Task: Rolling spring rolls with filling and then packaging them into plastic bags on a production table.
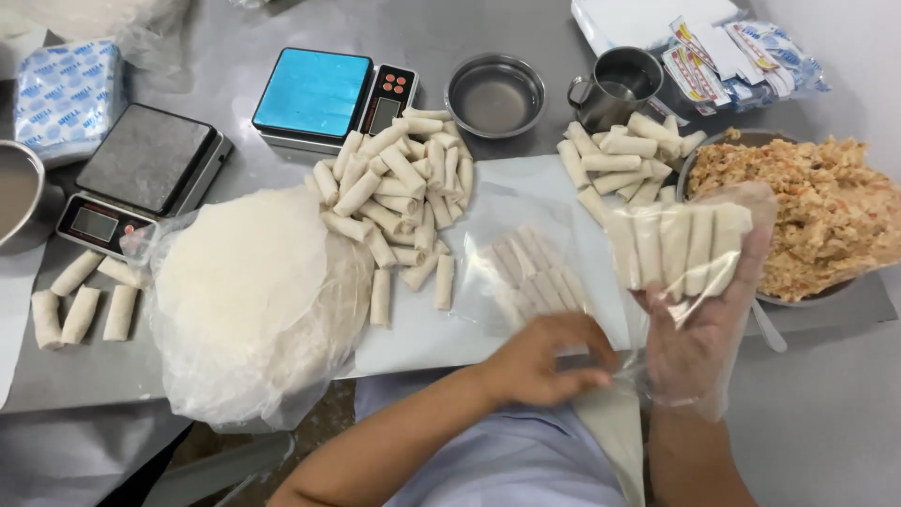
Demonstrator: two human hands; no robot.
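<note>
Right hand [699, 324], gloved, palm up, lifts a clear bag of 5 spring rolls [678, 246] above the table's right side. Left hand [542, 361], fingers curled, rests on a flat bag of rolls [530, 274] near the front edge. 2 scales behind.

Left hand [544, 361] curled, right hand [699, 324] raised.

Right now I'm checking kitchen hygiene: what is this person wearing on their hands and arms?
The right hand wears a loose, clear, crinkly plastic glove that ends past the wrist. The left hand is ungloved. Both forearms are uncovered: no sleeves, watch or jewellery show.
</note>
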